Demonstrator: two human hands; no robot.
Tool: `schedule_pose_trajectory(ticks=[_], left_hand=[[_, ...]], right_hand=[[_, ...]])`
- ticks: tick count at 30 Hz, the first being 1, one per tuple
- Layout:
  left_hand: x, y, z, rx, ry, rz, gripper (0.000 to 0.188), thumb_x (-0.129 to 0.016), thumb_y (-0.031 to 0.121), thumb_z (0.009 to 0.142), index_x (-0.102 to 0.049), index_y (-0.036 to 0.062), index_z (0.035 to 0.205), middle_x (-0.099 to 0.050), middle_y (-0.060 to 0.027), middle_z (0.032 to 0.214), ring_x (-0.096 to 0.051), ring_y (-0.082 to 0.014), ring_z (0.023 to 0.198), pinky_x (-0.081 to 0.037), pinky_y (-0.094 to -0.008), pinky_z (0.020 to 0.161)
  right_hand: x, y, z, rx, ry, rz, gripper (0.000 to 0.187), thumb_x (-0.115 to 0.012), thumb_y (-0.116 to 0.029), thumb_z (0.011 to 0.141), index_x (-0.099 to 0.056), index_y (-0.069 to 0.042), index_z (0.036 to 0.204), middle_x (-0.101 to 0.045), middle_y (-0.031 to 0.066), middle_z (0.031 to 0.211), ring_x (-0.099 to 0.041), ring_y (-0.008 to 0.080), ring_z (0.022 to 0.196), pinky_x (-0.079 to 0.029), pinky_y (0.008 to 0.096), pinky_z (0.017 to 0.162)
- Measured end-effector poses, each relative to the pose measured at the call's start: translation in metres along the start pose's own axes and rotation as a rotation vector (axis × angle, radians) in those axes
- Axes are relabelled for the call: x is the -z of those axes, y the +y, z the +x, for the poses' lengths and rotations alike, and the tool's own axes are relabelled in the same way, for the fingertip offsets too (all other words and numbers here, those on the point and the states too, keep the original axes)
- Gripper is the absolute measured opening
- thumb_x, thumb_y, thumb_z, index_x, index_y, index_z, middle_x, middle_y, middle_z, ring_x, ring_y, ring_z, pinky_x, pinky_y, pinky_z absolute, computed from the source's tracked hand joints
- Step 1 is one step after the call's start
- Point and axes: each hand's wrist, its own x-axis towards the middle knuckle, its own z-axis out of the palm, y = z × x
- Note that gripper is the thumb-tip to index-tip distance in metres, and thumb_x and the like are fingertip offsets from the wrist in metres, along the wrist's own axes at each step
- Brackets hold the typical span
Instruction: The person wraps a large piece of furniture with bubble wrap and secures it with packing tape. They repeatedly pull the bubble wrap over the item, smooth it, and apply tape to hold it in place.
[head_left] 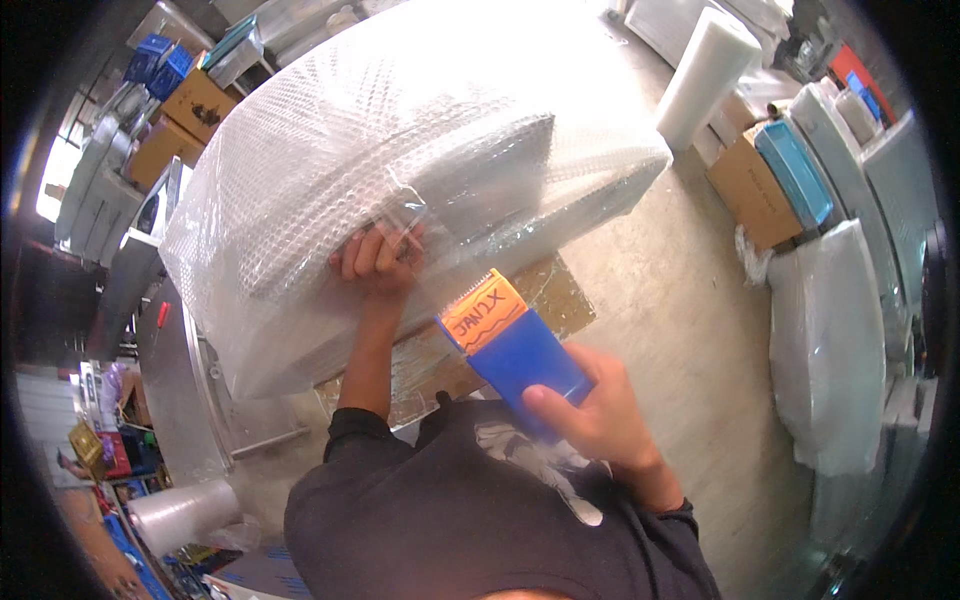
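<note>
A large object wrapped in clear bubble wrap [290, 160] fills the upper middle in front of me. Against its near side, my left hand [380, 252] has its fingers curled at a fold of the wrap. Glossy clear film lies by those fingers, and what they pinch is hidden. My right hand [590, 410] grips a blue tape dispenser [525, 365] with an orange front and a toothed edge, held up apart from the wrap and pointing toward it. Handwriting marks its orange part. Beneath the wrapped object, part of a flattened brown cardboard sheet [560, 298] shows on the floor.
A tall white roll [705, 75] stands at the far right, near a cardboard box [752, 192] and a blue bin [793, 172]. Plastic-wrapped furniture [828, 345] lines the right side. On the left are a grey metal panel [178, 385] and a roll of wrap [182, 515].
</note>
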Motion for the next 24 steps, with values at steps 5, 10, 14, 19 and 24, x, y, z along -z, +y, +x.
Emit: schedule_pose_trajectory(ticks=[5, 10, 14, 19, 24], left_hand=[[0.012, 0.002, 0.02, 0.105, -0.093, 0.109, 0.031, -0.068, 0.034, 0.092, -0.055, 0.0191, 0.116, -0.055, 0.0008, 0.122, -0.049, -0.0216, 0.116, -0.026, -0.0435, 0.114], [0.016, -0.001, 0.033, 0.047, -0.121, 0.187, 0.014, -0.066, 0.031, 0.092, -0.064, 0.0218, 0.102, -0.058, 0.0017, 0.12, -0.048, -0.0196, 0.115, -0.028, -0.042, 0.112], [0.025, -0.003, 0.045, 0.034, -0.164, 0.122, 0.004, -0.068, 0.028, 0.089, -0.068, 0.0242, 0.092, -0.059, 0.0041, 0.12, -0.047, -0.0187, 0.12, -0.028, -0.0426, 0.111], [0.03, -0.001, 0.07, 0.15, -0.122, 0.11, 0.003, -0.07, 0.021, 0.088, -0.068, 0.0229, 0.089, -0.064, 0.0059, 0.118, -0.052, -0.0186, 0.128, -0.03, -0.0428, 0.105], [0.033, -0.008, 0.091, 0.245, -0.26, -0.052, 0.007, -0.074, 0.016, 0.086, -0.068, 0.0199, 0.088, -0.072, 0.0091, 0.107, -0.066, -0.0113, 0.103, -0.033, -0.0363, 0.098]], right_hand=[[-0.002, -0.02, -0.007, -0.153, -0.026, 0.168, 0.038, -0.075, -0.028, 0.09, -0.067, 0.005, 0.108, -0.068, 0.0042, 0.083, -0.061, 0.0074, 0.072, -0.05, 0.0253, 0.063], [0.003, -0.048, -0.013, -0.1, -0.039, 0.137, 0.038, -0.075, -0.024, 0.091, -0.066, 0.005, 0.113, -0.07, 0.0045, 0.088, -0.062, 0.0069, 0.075, -0.051, 0.0241, 0.066], [-0.003, -0.063, -0.014, -0.074, -0.014, 0.064, 0.037, -0.074, -0.024, 0.091, -0.066, 0.005, 0.114, -0.071, 0.005, 0.09, -0.062, 0.0069, 0.077, -0.051, 0.0239, 0.069], [-0.007, -0.089, -0.018, -0.1, 0.001, -0.046, 0.037, -0.074, -0.024, 0.092, -0.067, 0.004, 0.114, -0.07, 0.0041, 0.089, -0.061, 0.0062, 0.076, -0.05, 0.0233, 0.067], [-0.007, -0.122, -0.016, -0.191, -0.027, -0.116, 0.035, -0.073, -0.025, 0.093, -0.067, 0.005, 0.111, -0.069, 0.0016, 0.084, -0.059, 0.0039, 0.072, -0.048, 0.0211, 0.062]])
